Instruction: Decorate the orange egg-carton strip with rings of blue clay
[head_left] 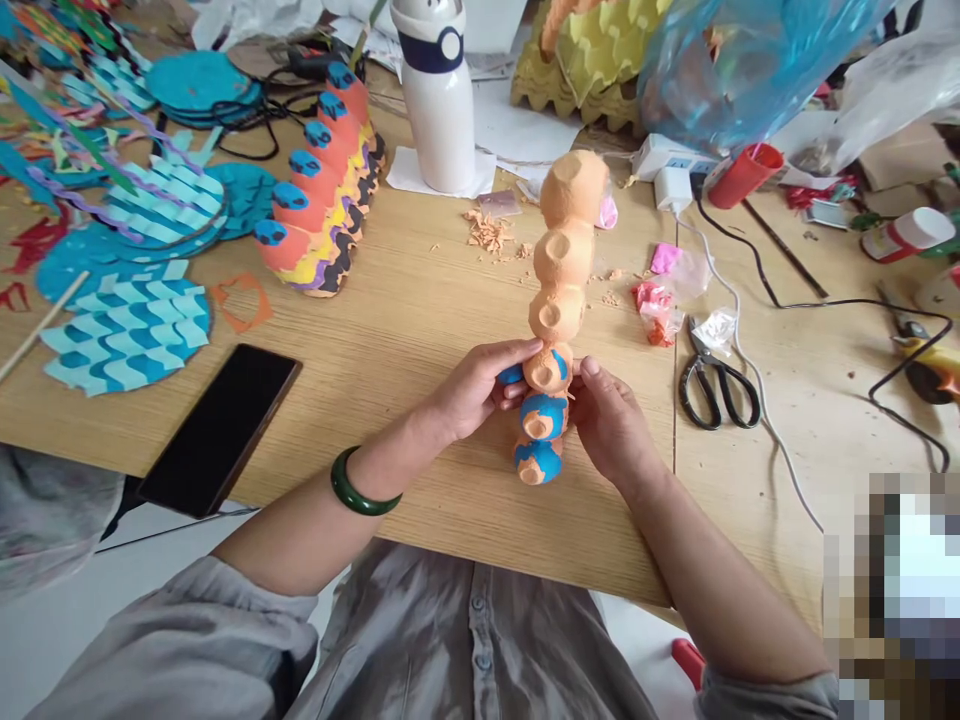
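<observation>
An orange segmented strip of egg-carton bumps (559, 258) runs lengthwise away from me over the table, with blue clay on its near segments. My left hand (480, 385) pinches a small blue lump (511, 375) against the strip's left side, at the third segment from the near end. On the right side of that segment, my right hand (611, 415) holds the strip with thumb and fingers. A dark green bangle circles my left wrist. The fingertips behind the strip are partly hidden.
Back left stands a finished-looking orange, yellow and black piece with blue spots (319, 180). A phone (221, 430) lies front left, scissors (716, 385) to the right. A white bottle (439, 110), orange crumbs (489, 230), a white cable (739, 330) and blue layered discs (135, 330) surround the work.
</observation>
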